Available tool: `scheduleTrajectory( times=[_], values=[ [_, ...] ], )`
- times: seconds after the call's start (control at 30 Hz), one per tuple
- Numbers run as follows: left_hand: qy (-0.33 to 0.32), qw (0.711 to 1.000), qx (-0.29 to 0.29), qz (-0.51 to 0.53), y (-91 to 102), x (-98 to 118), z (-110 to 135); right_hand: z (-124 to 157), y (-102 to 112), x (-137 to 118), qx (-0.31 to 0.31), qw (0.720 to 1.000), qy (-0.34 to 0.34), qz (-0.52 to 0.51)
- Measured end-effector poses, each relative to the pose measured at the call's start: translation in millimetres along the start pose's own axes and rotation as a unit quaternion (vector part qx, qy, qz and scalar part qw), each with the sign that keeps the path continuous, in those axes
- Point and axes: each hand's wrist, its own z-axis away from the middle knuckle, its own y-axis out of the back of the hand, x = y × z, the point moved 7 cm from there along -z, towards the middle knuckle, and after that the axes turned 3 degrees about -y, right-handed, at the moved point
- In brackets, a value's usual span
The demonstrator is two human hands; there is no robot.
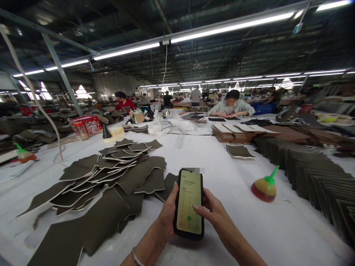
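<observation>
A smartphone (186,207) in a black case is held upright over the white table, its lit screen showing what looks like a dial pad with a green call button. My left hand (167,212) grips the phone's left edge, thumb along the side. On the other side, my right hand (215,212) wraps the right edge, and its thumb lies over the screen. To the left spreads a loose heap of dark olive cut pieces (111,173) with pale edges. A squeeze bottle (264,189) with a green nozzle and amber liquid stands to the right.
A long row of overlapping dark pieces (310,173) lines the right side. Brown stacked panels (235,133) and one olive piece (240,151) lie farther back. Across the table a person (232,105) bends over work. Clear plastic bags (172,125) and a red bag (88,125) sit at the back.
</observation>
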Motion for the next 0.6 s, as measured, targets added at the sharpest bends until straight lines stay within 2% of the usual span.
scheduleTrajectory(
  times=[0.43, 0.6],
  values=[
    [0.011, 1.0, -0.007, 0.013, 2.5, -3.1, 0.7, 0.5, 0.2, 1.2, -0.006, 1.0, -0.005, -0.006],
    [0.009, 0.999, 0.024, 0.028, 10.0, -2.0, -0.2, 1.2, -1.4, -0.5, 0.0, 1.0, -0.014, -0.013]
  ],
)
